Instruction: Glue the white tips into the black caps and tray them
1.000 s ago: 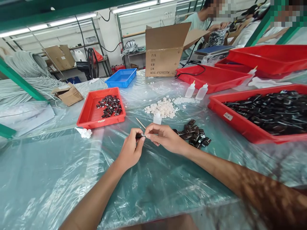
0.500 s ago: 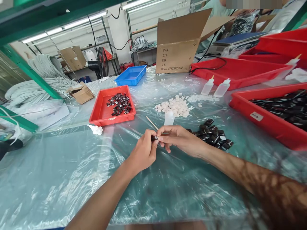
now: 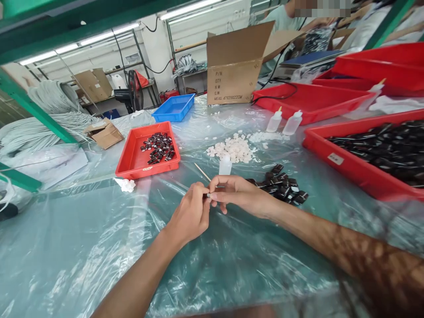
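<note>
Above the plastic-covered table, my left hand pinches a small black part, mostly hidden by the fingers. Thumb and fingertips of my right hand are closed at the part's right end, touching it. Just beyond the hands a thin wooden stick and a small white bottle are partly covered by them. A pile of black parts lies beside my right wrist. Farther back is a heap of small whitish pieces. The red tray at the left holds more small black parts.
Two squeeze bottles stand behind the whitish pieces. A red bin full of black parts is at the right. A blue tray, a cardboard box and crumpled white tissue are also on the table. A person works behind.
The camera view has shifted slightly, so the scene sits a little farther left. Both hands stay together on the small black part, with little visible finger movement.
</note>
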Demonstrator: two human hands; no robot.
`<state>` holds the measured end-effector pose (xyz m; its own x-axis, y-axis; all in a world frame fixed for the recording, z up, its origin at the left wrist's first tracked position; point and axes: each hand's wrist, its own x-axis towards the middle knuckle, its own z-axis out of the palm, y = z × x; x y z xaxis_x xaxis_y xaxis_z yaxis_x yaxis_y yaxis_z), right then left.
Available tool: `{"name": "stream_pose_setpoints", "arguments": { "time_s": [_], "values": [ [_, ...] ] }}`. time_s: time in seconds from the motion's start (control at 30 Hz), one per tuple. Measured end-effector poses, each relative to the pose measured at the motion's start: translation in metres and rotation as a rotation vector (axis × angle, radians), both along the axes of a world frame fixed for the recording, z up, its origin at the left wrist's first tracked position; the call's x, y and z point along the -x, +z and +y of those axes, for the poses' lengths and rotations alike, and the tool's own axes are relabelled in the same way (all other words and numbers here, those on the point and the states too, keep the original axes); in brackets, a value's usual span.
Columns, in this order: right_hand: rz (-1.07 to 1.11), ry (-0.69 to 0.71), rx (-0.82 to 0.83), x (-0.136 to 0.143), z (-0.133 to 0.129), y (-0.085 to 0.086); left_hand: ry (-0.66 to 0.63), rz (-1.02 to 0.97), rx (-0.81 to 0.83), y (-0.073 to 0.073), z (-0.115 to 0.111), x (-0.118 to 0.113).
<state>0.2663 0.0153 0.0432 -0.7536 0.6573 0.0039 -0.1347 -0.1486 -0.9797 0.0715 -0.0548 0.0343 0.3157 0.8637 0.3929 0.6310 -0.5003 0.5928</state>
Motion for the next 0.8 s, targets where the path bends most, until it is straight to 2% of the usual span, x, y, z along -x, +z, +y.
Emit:
{"name": "stream_pose_setpoints", "arguments": {
  "time_s": [0.07,0.13,0.33,0.43,0.5,0.67,0.8],
  "values": [
    [-0.003,0.022,-0.077,-0.006,0.006,0.005,0.015,0.024,-0.046,0.005,0.000,0.003],
    [-0.010,-0.038,-0.158,-0.016,0.017,0.010,0.077,0.047,-0.039,0.009,0.002,0.008],
    [0.045,-0.528,-0.221,-0.055,0.072,0.014,0.313,-0.012,0.090,0.013,0.016,0.033],
    [0.002,-0.773,-0.230,-0.072,0.102,0.005,0.367,-0.053,0.099,0.015,0.020,0.044],
    [-0.040,-0.884,-0.229,-0.081,0.120,-0.005,0.397,-0.089,0.088,0.018,0.020,0.049],
    [-0.193,-1.018,-0.233,-0.107,0.154,-0.035,0.455,-0.089,0.075,0.025,0.020,0.053],
    [-0.334,-1.058,-0.264,-0.129,0.165,-0.051,0.546,0.007,0.058,0.016,0.022,0.052]
  ]
}}
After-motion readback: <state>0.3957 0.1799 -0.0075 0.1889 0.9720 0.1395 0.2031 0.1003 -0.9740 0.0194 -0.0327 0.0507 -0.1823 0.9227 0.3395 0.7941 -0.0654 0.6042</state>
